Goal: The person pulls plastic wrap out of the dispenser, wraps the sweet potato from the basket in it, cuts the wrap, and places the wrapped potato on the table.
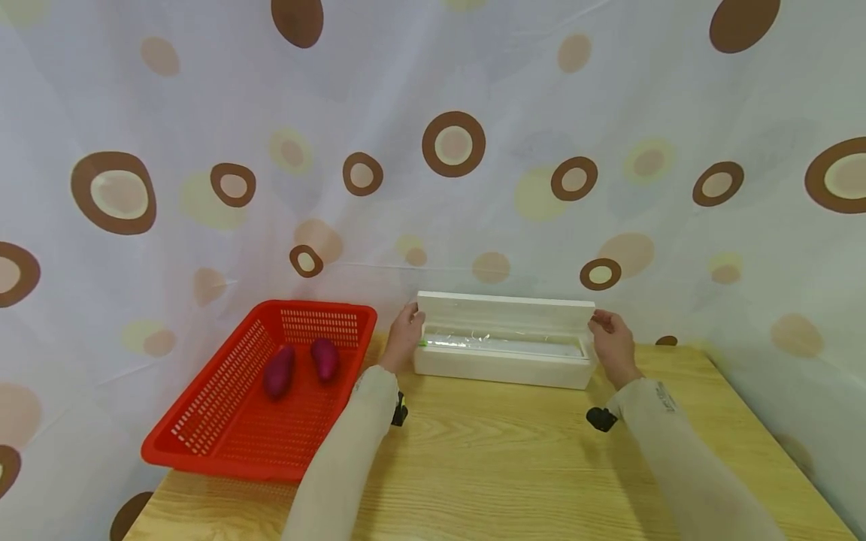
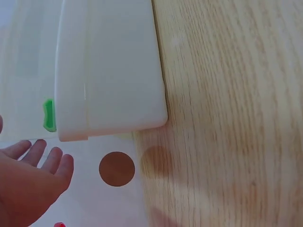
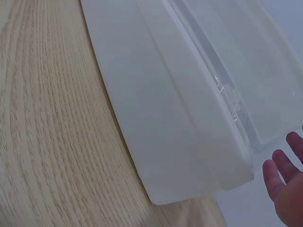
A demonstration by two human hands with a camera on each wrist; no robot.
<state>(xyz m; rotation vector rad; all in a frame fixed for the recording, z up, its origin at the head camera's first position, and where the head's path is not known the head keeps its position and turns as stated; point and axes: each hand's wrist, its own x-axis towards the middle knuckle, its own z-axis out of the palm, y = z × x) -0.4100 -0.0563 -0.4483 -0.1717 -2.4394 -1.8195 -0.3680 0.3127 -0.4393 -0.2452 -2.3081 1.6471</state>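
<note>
Tabletop [image 1: 494, 451] extends before and rightward of the grip. Left hand [image 1: 404, 338] and right hand [image 1: 614, 349] pinch cling-film dispenser lid [image 1: 504, 309]; leftward, red basket [image 1: 264, 445] contains sweet potatoes [image 1: 278, 373].

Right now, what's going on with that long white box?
A person's left hand and right hand are at opposite ends of the raised white lid on a long white rectangular box. The box stands open on a pale wooden table, with clear film inside. To its left, two purple oblong vegetables lie in a red plastic basket.

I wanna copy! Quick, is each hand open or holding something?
Left hand: holding the raised lid at its left end.
Right hand: holding the lid's right end.
</note>
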